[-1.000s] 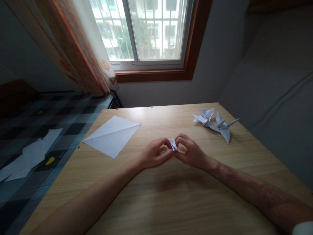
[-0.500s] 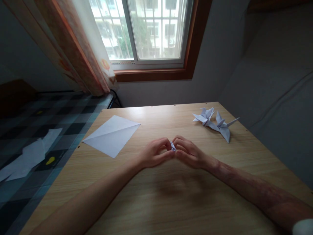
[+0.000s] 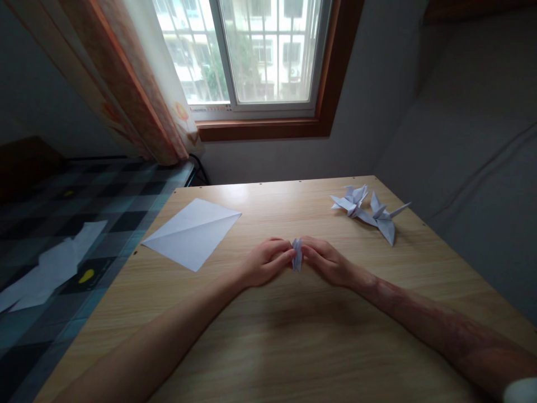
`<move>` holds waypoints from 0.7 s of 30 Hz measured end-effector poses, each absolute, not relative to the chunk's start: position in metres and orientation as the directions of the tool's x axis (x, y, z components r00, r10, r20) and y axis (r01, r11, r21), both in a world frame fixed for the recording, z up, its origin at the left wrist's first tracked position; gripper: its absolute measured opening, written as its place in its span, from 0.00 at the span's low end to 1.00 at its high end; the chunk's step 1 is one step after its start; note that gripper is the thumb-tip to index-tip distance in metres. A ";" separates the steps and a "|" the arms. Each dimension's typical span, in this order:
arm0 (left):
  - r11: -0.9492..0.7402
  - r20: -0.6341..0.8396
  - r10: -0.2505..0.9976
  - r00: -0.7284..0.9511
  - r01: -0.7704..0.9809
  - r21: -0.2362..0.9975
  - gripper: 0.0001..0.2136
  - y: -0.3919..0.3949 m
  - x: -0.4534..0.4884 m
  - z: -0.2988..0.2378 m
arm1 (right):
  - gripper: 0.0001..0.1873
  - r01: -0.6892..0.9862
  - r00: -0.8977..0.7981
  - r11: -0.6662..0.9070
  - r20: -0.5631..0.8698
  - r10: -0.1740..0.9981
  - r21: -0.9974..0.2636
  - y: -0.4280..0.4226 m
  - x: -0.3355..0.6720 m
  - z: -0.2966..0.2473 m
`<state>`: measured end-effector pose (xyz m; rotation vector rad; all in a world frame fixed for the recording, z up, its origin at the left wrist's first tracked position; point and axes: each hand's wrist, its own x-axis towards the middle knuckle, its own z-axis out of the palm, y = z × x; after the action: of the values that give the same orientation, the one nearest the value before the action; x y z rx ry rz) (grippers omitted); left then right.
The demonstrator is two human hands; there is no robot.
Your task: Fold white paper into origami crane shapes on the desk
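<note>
Creased white sheet [image 3: 193,232] lies left on the wooden table [image 3: 268,336]; left hand [image 3: 265,262] and right hand [image 3: 325,261] both pinch the small folded paper piece [image 3: 297,253] at table centre; two finished paper cranes [image 3: 369,211] sit far right. Risk: piece is tiny, so uneven squeezing could tear or skew a crease.

Home bedroom, curtained window [image 3: 255,56] (checked bedding [image 3: 84,212])

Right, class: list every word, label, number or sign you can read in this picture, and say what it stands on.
None can be read. The folded paper between the left hand and right hand is blank, as are the sheet and the paper cranes on the table. The yellow marks on the checked cloth are shapes, too blurred to tell as writing.
</note>
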<state>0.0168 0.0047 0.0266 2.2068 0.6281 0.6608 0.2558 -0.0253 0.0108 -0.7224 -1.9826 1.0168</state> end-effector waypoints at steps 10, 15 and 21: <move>-0.730 0.348 0.598 0.722 0.313 0.607 0.11 0.003 0.018 0.020 | 0.27 0.171 -0.536 0.543 0.384 0.751 -0.822 -0.024 0.255 0.008; -0.849 0.496 0.519 0.696 0.352 0.394 0.05 0.000 0.020 0.013 | 0.27 0.212 -0.523 0.558 0.389 0.758 -0.803 -0.025 0.257 0.009; -0.880 0.509 0.473 0.719 0.353 0.320 0.05 -0.003 0.022 0.013 | 0.29 0.196 -0.474 0.574 0.435 0.765 -0.795 -0.022 0.257 0.001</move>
<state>0.0220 -0.0032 0.0134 2.7241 0.6618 0.8873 0.2572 -0.0216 0.0013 -0.7695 -1.9777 0.8698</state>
